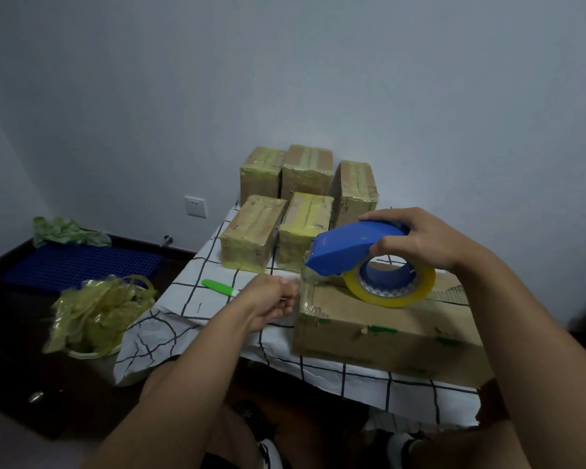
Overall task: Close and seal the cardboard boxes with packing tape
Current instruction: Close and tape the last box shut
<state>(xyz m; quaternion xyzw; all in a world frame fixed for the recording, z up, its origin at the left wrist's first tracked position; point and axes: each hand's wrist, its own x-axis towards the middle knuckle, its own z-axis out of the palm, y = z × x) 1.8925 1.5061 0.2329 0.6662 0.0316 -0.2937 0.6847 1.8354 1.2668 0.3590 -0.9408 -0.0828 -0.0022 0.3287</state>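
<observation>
**Boxes: five taped, one on the go**

Cardboard box point(386, 330) sits just below the right hand point(423, 242), whose fingers grip the blue tape dispenser point(352, 248) on its lid. Left hand point(274, 299) pinches the tape end at the box's corner. Beyond the fingers, five sealed boxes point(247, 228) wait on the desk point(183, 299); this seal looks barely begun.

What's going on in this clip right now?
A person is taping a cardboard box on a checked tablecloth. The right hand grips a blue tape dispenser at the box's left end, while the left hand pinches the tape end there. Five taped boxes stand behind.
</observation>
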